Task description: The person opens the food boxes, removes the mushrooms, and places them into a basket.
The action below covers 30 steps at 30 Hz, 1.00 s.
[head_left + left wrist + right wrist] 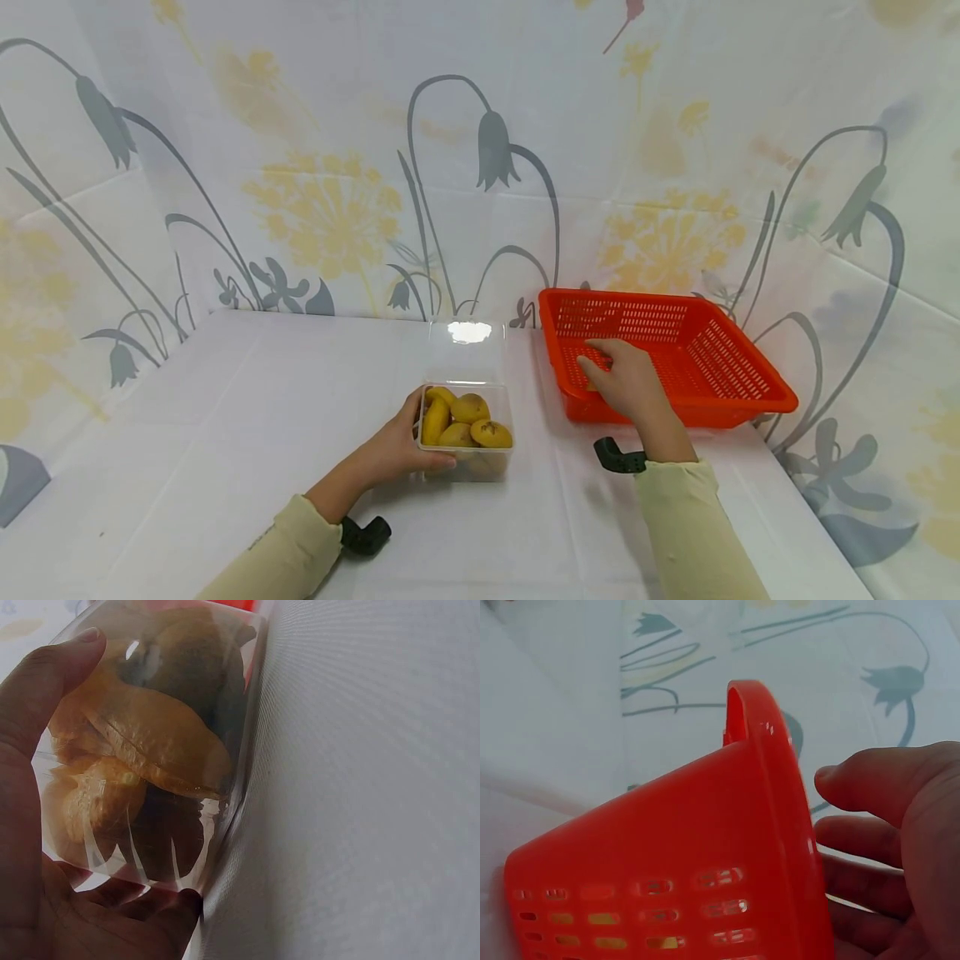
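"Currently, how does the left hand (393,446) lie?"
"Reaching from the near left, a person's hand grasps a clear container (465,467) at its left side, thumb stretched along the near wall, fingers curled around."
"And the container?"
"It stands on the white table (225,433), left of a red basket (697,406), yellow fruit (470,408) inside, lid (465,354) raised at the far side."
"The right hand (628,379)?"
"Poised at the basket's near left part, forearm angled in from the near right, fingertips pointing left, thumb and forefinger parted. The grip is loose, nothing visible in it."
"Inside the basket?"
"Through its slots shows something yellow (609,943), too obscured to identify."
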{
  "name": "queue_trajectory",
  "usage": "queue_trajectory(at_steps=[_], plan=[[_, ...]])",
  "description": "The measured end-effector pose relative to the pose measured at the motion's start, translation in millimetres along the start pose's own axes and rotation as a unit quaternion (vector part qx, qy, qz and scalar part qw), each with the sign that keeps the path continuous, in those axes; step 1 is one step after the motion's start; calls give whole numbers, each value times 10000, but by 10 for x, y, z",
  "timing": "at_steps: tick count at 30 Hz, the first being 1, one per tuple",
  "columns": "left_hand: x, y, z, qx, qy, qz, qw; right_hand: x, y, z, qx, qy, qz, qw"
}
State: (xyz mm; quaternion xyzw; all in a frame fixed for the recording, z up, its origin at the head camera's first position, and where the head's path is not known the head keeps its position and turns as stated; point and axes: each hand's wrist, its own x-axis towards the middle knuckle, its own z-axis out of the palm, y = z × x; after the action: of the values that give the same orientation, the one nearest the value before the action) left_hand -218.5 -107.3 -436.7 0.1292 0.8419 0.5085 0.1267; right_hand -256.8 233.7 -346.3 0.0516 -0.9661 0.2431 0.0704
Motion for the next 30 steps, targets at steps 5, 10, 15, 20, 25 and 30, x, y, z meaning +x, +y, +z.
queue_trajectory(at_steps=[5,10,15,20,25,30], plan=[[2,4,-3,15,5,23,10000,-17,-35,-8,35,151,-142,9998],[4,2,-5,10,17,41,10000,-41,-100,-22,141,235,-313,9991],[5,-3,-1,-5,21,28,10000,-71,-159,-20,244,271,-409,9985],[-1,-5,2,8,25,63,10000,-93,-213,-7,279,289,-575,9975],[0,-9,4,32,26,102,9999,-109,-270,28,362,348,-794,9956],[2,-1,0,41,39,118,9999,-111,-313,69,452,318,-956,9939]])
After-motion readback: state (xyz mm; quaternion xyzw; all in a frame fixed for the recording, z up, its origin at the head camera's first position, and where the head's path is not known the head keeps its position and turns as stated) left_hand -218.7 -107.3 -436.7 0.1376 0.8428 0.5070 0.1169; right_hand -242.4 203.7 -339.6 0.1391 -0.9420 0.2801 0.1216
